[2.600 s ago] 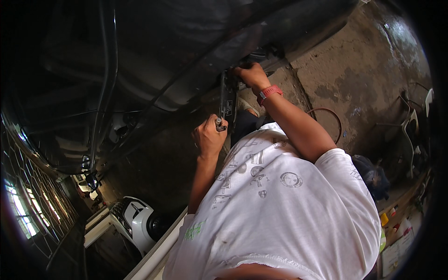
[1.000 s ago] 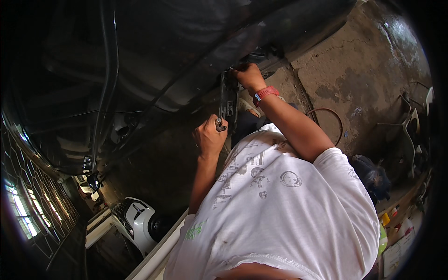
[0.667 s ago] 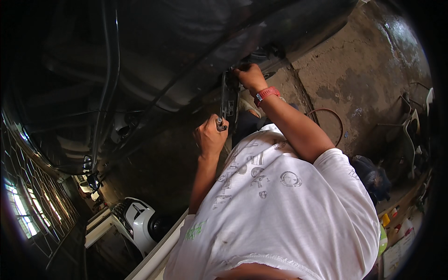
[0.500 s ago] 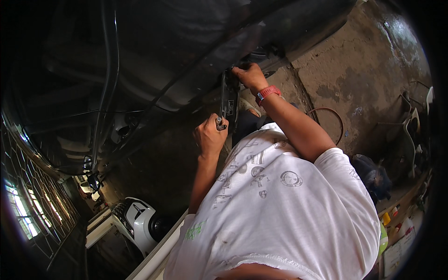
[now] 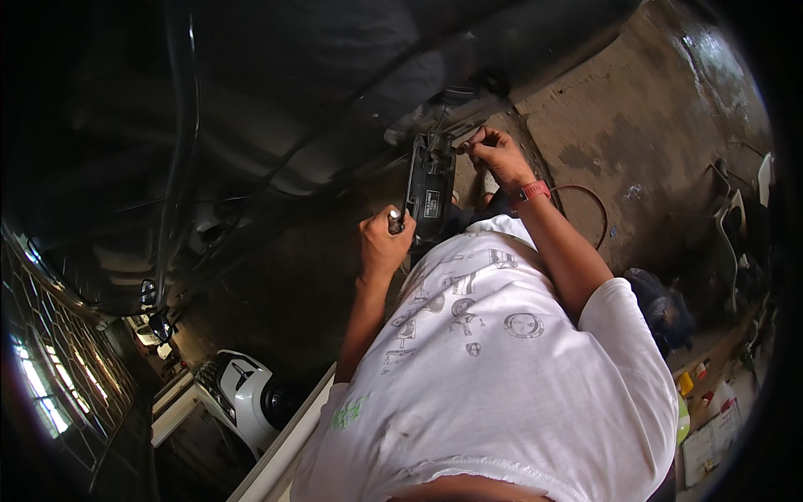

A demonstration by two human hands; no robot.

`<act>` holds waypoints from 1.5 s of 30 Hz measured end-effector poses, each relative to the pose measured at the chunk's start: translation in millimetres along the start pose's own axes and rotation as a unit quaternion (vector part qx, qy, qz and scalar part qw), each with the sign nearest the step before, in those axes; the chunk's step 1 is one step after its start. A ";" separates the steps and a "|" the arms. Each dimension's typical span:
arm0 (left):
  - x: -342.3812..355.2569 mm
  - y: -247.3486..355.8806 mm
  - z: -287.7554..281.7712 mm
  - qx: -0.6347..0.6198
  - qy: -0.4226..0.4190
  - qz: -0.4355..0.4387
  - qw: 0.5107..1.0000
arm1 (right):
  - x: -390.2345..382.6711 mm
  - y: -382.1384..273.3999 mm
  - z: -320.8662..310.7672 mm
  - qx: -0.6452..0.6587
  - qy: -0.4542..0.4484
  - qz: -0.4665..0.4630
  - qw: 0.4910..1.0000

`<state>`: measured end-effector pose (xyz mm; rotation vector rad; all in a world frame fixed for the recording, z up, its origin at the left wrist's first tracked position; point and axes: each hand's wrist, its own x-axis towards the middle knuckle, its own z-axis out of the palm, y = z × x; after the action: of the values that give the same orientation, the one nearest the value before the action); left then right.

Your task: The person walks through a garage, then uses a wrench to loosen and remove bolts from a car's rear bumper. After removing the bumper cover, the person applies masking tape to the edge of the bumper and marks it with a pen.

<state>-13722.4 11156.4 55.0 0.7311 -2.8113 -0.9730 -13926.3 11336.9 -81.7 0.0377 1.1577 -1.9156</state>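
A long black housing (image 5: 431, 188) with a small white-edged label sits at the lower edge of the dark car body (image 5: 326, 100), its inner side turned toward me. My left hand (image 5: 386, 243) is closed beside the housing's near end. Out of that fist sticks a short tool with a round silver end (image 5: 394, 217); the rest of it is hidden in the fingers. At the housing's far end, my right hand (image 5: 500, 157) has thumb and fingertips pinched together, just to the right of the parts there. Whatever the pinch holds is too small to make out.
A reddish hose (image 5: 595, 205) curves over the stained concrete floor (image 5: 644, 125) on the right. A dark bundle (image 5: 657, 309) lies beside my right arm, near a cluttered shelf (image 5: 711, 393). Behind on the left stand a white car (image 5: 247, 397) and a metal lattice (image 5: 71, 351).
My right hand has moved right, away from the housing's far end, and its fingers are pinched. The housing has turned so that its labelled inner side faces me more. My left hand has barely shifted.
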 end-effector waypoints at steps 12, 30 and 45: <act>-11.9 -59.4 38.5 -0.122 0.004 -0.015 0.992 | -23.6 27.3 -60.4 -0.102 0.084 0.051 0.990; -29.5 -105.8 134.5 -0.051 0.033 -0.021 0.998 | -15.6 34.8 -53.4 -0.495 0.032 0.038 0.868; 29.3 -127.8 227.1 0.098 0.034 -0.116 0.988 | 34.4 49.5 -79.6 -0.543 0.119 -0.144 0.819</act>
<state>-13746.2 11183.3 -204.7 1.1144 -2.8357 -0.6874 -13944.1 11363.1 -176.4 -0.5591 2.3841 -1.2277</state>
